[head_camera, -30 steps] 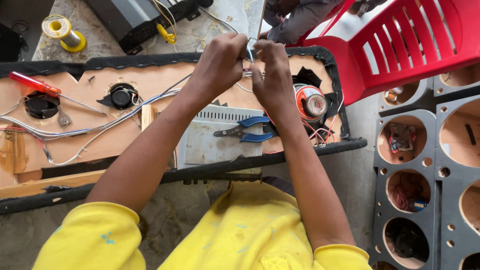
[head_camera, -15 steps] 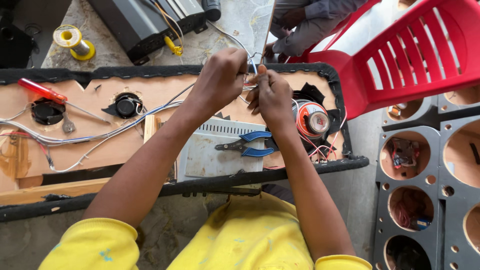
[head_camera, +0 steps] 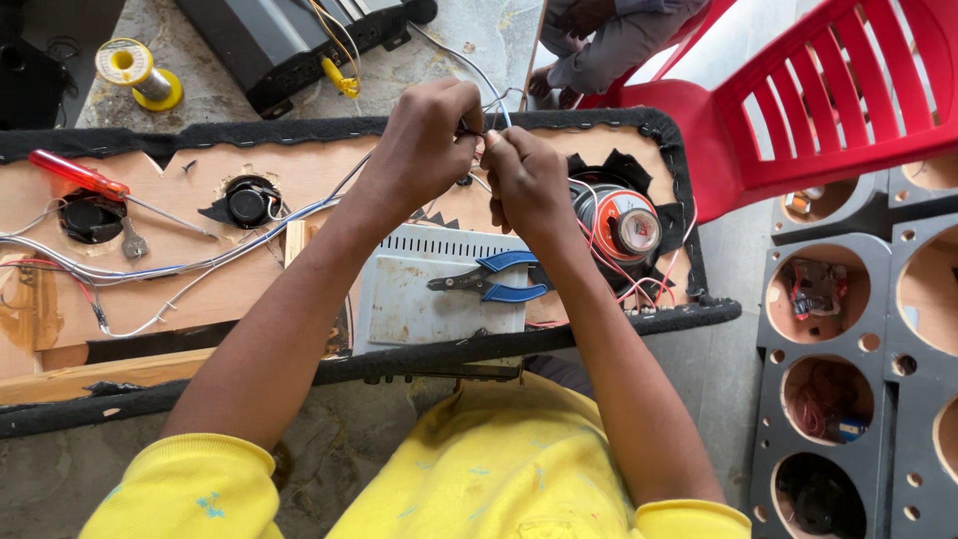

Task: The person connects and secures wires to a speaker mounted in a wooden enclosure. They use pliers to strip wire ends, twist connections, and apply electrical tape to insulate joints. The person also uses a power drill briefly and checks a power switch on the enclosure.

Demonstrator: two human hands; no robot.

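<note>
My left hand (head_camera: 424, 140) and my right hand (head_camera: 524, 180) meet above a wooden speaker board (head_camera: 249, 250) edged in black cloth. Both pinch thin wires (head_camera: 489, 110) between their fingertips, close together. Below the hands a grey amplifier box (head_camera: 419, 299) lies on the board with blue-handled pliers (head_camera: 494, 277) on top. A round speaker (head_camera: 624, 225) with red and white wires sits just right of my right hand. A bundle of white and blue wires (head_camera: 200, 265) runs left across the board.
A red-handled screwdriver (head_camera: 80, 178) and a small speaker (head_camera: 249, 203) lie on the board's left. A yellow spool (head_camera: 135, 70) and a black amplifier (head_camera: 289, 40) sit beyond. A red plastic chair (head_camera: 818, 110) and grey panels with round holes (head_camera: 848, 369) stand right. Another person's legs (head_camera: 599, 40) show at top.
The view has shifted slightly, so the board sits lower in frame. Both hands stay together on the wires, with small finger movements only.
</note>
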